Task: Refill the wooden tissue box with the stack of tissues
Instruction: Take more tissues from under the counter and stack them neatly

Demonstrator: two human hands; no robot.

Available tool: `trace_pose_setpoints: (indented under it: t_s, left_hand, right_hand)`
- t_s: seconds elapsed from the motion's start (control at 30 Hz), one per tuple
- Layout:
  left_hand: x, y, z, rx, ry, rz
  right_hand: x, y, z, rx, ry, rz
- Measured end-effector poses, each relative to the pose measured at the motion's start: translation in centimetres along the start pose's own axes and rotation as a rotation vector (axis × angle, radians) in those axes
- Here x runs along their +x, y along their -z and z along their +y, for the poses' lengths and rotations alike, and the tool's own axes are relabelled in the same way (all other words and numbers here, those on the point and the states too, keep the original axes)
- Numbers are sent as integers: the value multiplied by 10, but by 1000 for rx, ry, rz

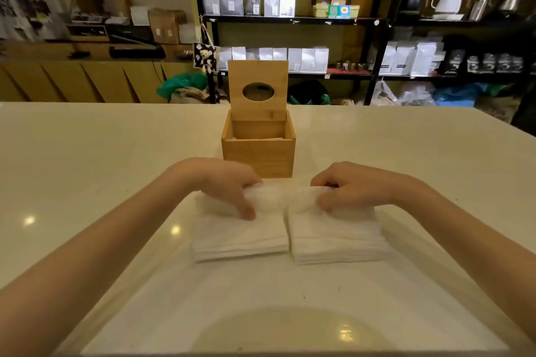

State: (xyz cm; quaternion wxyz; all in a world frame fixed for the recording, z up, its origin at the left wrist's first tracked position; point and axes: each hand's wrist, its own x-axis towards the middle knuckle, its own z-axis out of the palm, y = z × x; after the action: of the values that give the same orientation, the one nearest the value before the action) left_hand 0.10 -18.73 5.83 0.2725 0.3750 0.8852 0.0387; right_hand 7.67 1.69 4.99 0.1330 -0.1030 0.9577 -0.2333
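A wooden tissue box (259,155) stands in the middle of the table, its hinged lid (257,90) with an oval hole raised upright at the back; I cannot see tissues inside. In front of it lie two white stacks of tissues side by side, a left stack (239,236) and a right stack (336,240). My left hand (229,182) grips the far edge of the left stack, thumb on top. My right hand (348,185) grips the far edge of the right stack, and the tissues bunch up under the fingers of both.
The glossy cream table (116,168) reaches a far edge behind the box and an angled edge at the right. Beyond stand black shelves (374,46) with bags and kettles, and wooden cabinets (81,81) at the left.
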Motion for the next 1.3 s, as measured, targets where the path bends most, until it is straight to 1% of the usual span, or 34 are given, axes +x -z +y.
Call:
trace_pose_setpoints:
  t_s: [0.17, 0.3, 0.47, 0.53, 0.7, 0.77, 0.87, 1.07, 1.2, 1.3]
  left_hand:
    - [10, -3, -8, -12, -12, 109]
    - [13, -12, -13, -91, 1, 193]
    - [11, -21, -19, -156, -17, 229]
    - [9, -23, -20, -182, -31, 281]
    - [-1, -30, -10, -241, -154, 508]
    - [-2, -31, -1, -240, -216, 536]
    - [8, -33, 10, -215, -235, 469]
    - [32, -24, 24, -121, -150, 226]
    - [40, -20, 37, 39, -128, 116]
    - [44, -18, 45, 109, -116, 99]
  right_hand:
    - [14, -1, 11, -39, 3, -21]
    - [19, -3, 17, -69, 12, -13]
    - [21, -7, 19, -89, 32, 3]
    - [19, -8, 21, -83, 43, 21]
    - [13, -1, 23, -83, 87, 85]
    - [10, 6, 25, -72, 50, 55]
    - [4, 16, 29, -71, -13, -36]
    - [0, 16, 35, -91, -131, -145]
    - [-3, 17, 33, -116, -170, -164]
    - [-3, 15, 29, -120, -177, -159]
